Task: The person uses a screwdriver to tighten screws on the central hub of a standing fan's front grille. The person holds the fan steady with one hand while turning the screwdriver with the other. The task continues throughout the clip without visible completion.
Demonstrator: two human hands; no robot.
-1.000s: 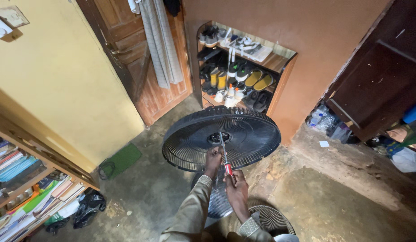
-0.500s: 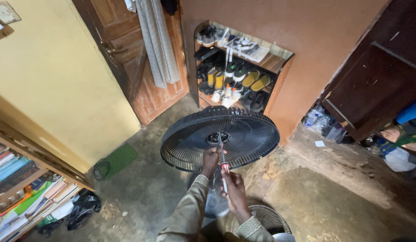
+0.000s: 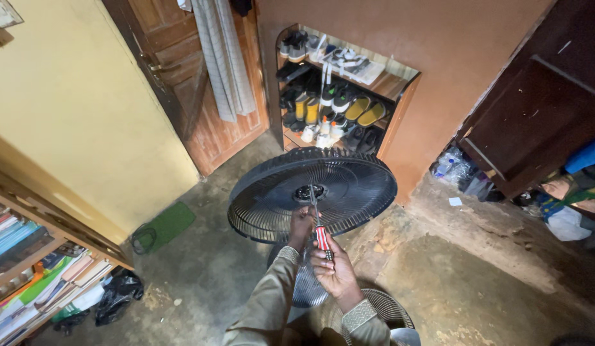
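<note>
A black round fan guard (image 3: 349, 186) is held up flat in front of me. My left hand (image 3: 301, 225) grips its near rim from below. My right hand (image 3: 333, 272) holds a screwdriver with a red and black handle (image 3: 321, 236). The shaft points up and forward, and its tip rests at the hub (image 3: 308, 192) in the middle of the guard. Both sleeves are olive coloured.
A second wire fan guard (image 3: 387, 307) lies on the floor by my right arm. Ahead is a wall niche with shelves of shoes (image 3: 336, 102). A wooden door (image 3: 188, 83) stands left of it, bookshelves (image 3: 35, 269) at the far left, and a dark door (image 3: 534, 109) with clutter at the right.
The guard has been kept at the same height. My right hand and the screwdriver have shifted slightly, with the tip staying at the hub. The camera has tilted a little.
</note>
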